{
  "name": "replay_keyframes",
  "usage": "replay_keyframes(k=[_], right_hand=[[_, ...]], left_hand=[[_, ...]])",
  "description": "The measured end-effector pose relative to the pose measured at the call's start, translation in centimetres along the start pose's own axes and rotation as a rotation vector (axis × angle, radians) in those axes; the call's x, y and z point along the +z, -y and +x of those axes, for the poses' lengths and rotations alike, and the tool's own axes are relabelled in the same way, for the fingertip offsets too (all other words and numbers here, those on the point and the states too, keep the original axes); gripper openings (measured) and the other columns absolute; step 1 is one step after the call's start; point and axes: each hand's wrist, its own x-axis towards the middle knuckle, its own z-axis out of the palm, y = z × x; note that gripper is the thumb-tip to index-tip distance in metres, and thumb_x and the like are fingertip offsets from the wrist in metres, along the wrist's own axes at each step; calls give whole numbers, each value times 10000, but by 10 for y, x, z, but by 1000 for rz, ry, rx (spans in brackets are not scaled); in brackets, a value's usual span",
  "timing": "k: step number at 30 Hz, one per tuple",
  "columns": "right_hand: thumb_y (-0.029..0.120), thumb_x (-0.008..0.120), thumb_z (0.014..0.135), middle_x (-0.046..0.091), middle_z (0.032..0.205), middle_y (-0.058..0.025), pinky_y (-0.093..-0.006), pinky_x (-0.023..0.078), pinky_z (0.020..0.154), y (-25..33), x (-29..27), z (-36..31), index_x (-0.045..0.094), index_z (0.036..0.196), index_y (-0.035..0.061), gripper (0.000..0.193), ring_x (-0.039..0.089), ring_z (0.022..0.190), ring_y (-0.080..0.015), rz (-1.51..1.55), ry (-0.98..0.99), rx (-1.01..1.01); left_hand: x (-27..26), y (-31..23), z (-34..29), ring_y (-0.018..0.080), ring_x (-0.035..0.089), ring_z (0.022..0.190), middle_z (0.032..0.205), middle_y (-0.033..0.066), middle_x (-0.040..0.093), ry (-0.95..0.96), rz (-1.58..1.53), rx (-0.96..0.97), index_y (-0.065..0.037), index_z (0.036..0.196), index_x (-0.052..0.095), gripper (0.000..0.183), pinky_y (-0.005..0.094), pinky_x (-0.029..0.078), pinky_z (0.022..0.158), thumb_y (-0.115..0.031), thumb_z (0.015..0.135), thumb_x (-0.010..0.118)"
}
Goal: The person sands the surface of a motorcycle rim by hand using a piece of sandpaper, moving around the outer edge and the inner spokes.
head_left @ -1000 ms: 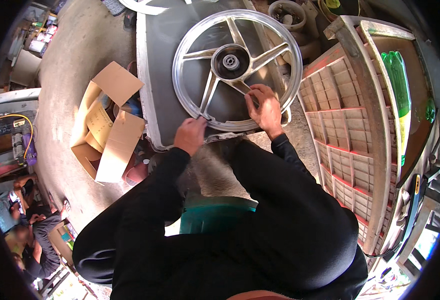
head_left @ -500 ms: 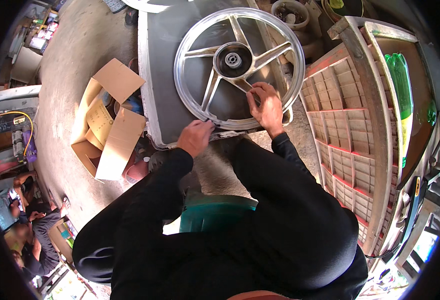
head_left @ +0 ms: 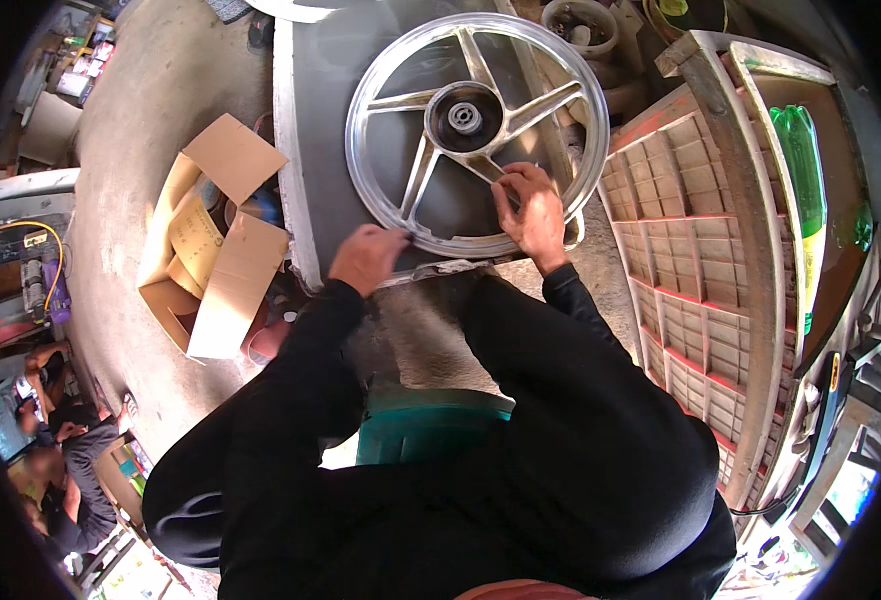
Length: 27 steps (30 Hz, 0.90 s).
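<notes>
The silver five-spoke wheel [head_left: 465, 130] is lying flat on the grey counter [head_left: 310, 120], its near rim reaching almost to the counter's front edge, and both hands are working along that near arc. Compared with a second ago, the left hand [head_left: 368, 258] is now sitting curled over the lower-left part of the rim, fingers closed down on the metal edge, having shifted slightly along it; the wheel itself is showing its spokes at nearly the same angle, so it is being steadied more than turned. The right hand [head_left: 532, 212] is staying on the lower-right part, fingers bent and pressing where a spoke meets the rim; whether it is pinching something small there I cannot tell. Judging from this, the work is still going on at the same stretch of rim, not moving round. An open cardboard box [head_left: 210, 240] is lying on the floor to the left, a pigeonhole rack [head_left: 680, 230] is standing to the right, and a green stool [head_left: 430, 425] is showing below the arms.
</notes>
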Motion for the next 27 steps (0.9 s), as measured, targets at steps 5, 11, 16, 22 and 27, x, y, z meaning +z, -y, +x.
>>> replay_keyframes(k=[5, 11, 16, 22, 27], right_hand=[[112, 779, 888, 727, 1102, -116, -443, 575, 865, 0, 5, 1, 757, 930, 33, 92, 698, 1021, -335, -19, -20, -56], [104, 778, 884, 722, 1096, -114, -441, 570, 868, 0, 2, -1, 754, 922, 37, 81, 697, 1022, -334, -19, -22, -3], [105, 778, 886, 720, 1099, -112, -436, 571, 857, 3, 4, 2, 753, 935, 39, 86, 694, 1016, -332, -16, -33, -56], [109, 781, 887, 721, 1102, -118, -435, 572, 857, -2, 3, 0, 748, 945, 32, 102, 694, 1018, -337, -34, -25, -20], [125, 788, 886, 726, 1095, -154, -450, 568, 867, -6, 1, 4, 728, 1055, 18, 209, 690, 1033, -357, 65, 19, 25]], left_hand=[[-7, 18, -3, 391, 687, 860, 938, 149, 743, -34, 189, -251, -78, 1065, 705, 121, 489, 561, 817, -161, 977, 692], [14, -45, 7, 377, 691, 866, 893, 151, 726, -19, -90, -52, -56, 1036, 716, 123, 514, 562, 781, -153, 983, 663], [0, 10, 4, 385, 684, 862, 953, 147, 737, -44, 169, -344, -92, 1045, 716, 110, 522, 551, 765, -148, 980, 647], [41, -73, 23, 386, 683, 880, 920, 155, 712, -74, -64, -196, -91, 1036, 677, 96, 513, 542, 796, -163, 975, 666], [19, -18, 20, 385, 675, 866, 914, 155, 714, -55, 105, -219, -52, 1018, 660, 103, 466, 530, 852, -152, 993, 660]])
